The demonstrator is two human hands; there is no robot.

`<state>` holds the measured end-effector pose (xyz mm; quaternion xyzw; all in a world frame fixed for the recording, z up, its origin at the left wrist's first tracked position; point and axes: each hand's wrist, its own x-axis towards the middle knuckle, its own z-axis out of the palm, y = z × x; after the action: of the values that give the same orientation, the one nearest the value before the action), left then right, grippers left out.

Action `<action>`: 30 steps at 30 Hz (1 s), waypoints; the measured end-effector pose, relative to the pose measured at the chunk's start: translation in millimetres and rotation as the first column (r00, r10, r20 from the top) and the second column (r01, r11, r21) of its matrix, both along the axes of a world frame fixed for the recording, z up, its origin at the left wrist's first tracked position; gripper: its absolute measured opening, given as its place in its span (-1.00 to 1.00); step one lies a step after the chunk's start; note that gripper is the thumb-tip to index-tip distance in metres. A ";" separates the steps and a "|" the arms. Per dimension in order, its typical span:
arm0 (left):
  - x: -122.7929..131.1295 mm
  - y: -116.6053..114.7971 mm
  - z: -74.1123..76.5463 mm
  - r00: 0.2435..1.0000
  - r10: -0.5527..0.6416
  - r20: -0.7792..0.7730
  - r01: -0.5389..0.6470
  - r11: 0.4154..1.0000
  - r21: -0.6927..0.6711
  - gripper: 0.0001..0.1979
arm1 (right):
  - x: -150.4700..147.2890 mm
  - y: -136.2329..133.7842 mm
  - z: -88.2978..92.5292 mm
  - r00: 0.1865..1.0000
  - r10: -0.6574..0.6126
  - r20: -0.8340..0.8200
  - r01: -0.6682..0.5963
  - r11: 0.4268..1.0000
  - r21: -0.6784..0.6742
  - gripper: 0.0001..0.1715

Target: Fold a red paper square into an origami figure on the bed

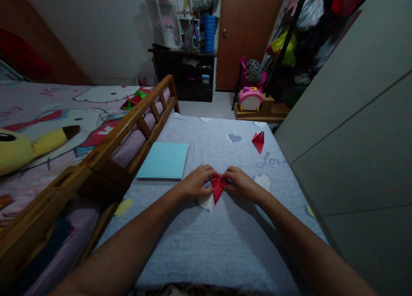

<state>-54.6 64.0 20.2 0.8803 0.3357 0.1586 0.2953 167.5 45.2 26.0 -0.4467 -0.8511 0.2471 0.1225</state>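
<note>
A piece of folded red paper (218,188) lies between my two hands, its narrow point toward me. My left hand (201,182) pinches its left edge with thumb and fingers. From the other side, my right hand (240,183) is closed on the right edge. Farther off to the right rests a second folded red paper piece (259,142), apart from both hands. A stack of light blue square paper (163,161) lies beyond my left forearm.
The blue-grey patterned sheet (199,244) covers the surface under my hands. A wooden rail (128,133) runs along the left, with a bed and a yellow plush toy (28,150) behind it. Pale cabinet doors (360,158) stand close on the right.
</note>
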 end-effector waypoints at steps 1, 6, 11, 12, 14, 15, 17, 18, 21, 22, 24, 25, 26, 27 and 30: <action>-1.1 0.7 1.4 1.000 -0.009 -0.006 0.009 1.000 -0.014 -0.63 | 0.6 -1.6 -1.3 1.000 -0.012 -0.027 0.012 1.000 0.001 -0.86; -5.3 3.2 5.4 0.999 -0.042 -0.007 0.042 0.997 -0.069 -0.65 | 1.1 -8.4 -8.7 0.989 -0.075 -0.126 0.078 0.997 0.021 -0.83; -3.6 2.4 7.9 1.000 0.020 0.007 -0.019 0.993 -0.118 -0.80 | -2.1 -11.6 -15.2 0.964 -0.164 -0.207 0.176 0.984 0.040 -0.82; -2.1 1.7 7.9 0.999 0.048 0.001 -0.047 0.992 -0.118 -0.84 | -3.0 -12.0 -16.2 0.959 -0.183 -0.215 0.195 0.980 0.037 -0.83; 1.5 0.4 6.5 0.994 0.107 -0.016 -0.108 0.989 -0.097 -0.87 | -5.2 -12.7 -18.2 0.948 -0.228 -0.221 0.243 0.969 0.040 -0.84; 3.3 -0.3 4.9 0.990 0.137 -0.025 -0.139 0.987 -0.079 -0.88 | -6.6 -13.1 -19.2 0.942 -0.252 -0.221 0.268 0.962 0.045 -0.85; 6.7 -1.4 0.4 0.980 0.194 -0.044 -0.196 0.980 -0.033 -0.88 | -9.7 -13.8 -21.5 0.930 -0.299 -0.213 0.317 0.947 0.059 -0.84; 8.2 -1.9 -2.2 0.974 0.220 -0.056 -0.221 0.975 -0.005 -0.87 | -11.4 -14.1 -22.7 0.925 -0.318 -0.206 0.338 0.939 0.067 -0.84; 12.0 -3.3 -8.7 0.957 0.269 -0.110 -0.260 0.961 0.093 -0.87 | -16.2 -14.3 -26.2 0.916 -0.362 -0.172 0.382 0.919 0.100 -0.84; 13.1 -3.7 -10.0 0.951 0.279 -0.130 -0.264 0.957 0.123 -0.86 | -17.5 -14.2 -27.3 0.913 -0.375 -0.160 0.395 0.912 0.115 -0.84; 15.3 -4.8 -11.0 0.939 0.297 -0.172 -0.269 0.948 0.170 -0.86 | -19.4 -13.8 -29.3 0.906 -0.401 -0.132 0.419 0.895 0.153 -0.84; 16.3 -5.4 -10.9 0.932 0.306 -0.194 -0.271 0.944 0.187 -0.87 | -20.1 -13.7 -30.2 0.902 -0.415 -0.117 0.430 0.886 0.173 -0.83; 17.1 -6.1 -10.5 0.924 0.316 -0.214 -0.274 0.940 0.201 -0.87 | -20.6 -13.6 -30.9 0.898 -0.428 -0.101 0.440 0.878 0.191 -0.83; 17.9 -6.8 -10.0 0.917 0.326 -0.230 -0.279 0.936 0.213 -0.87 | -21.0 -13.7 -31.6 0.894 -0.439 -0.088 0.448 0.871 0.204 -0.83; 19.2 -9.2 -9.1 0.903 0.359 -0.236 -0.308 0.924 0.227 -0.91 | -21.4 -14.6 -32.8 0.881 -0.464 -0.093 0.473 0.854 0.218 -0.92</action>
<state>-35.4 54.8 11.1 0.8465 0.5030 0.1143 0.1317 146.1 30.6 -6.7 -0.6181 -0.7374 0.1159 0.2466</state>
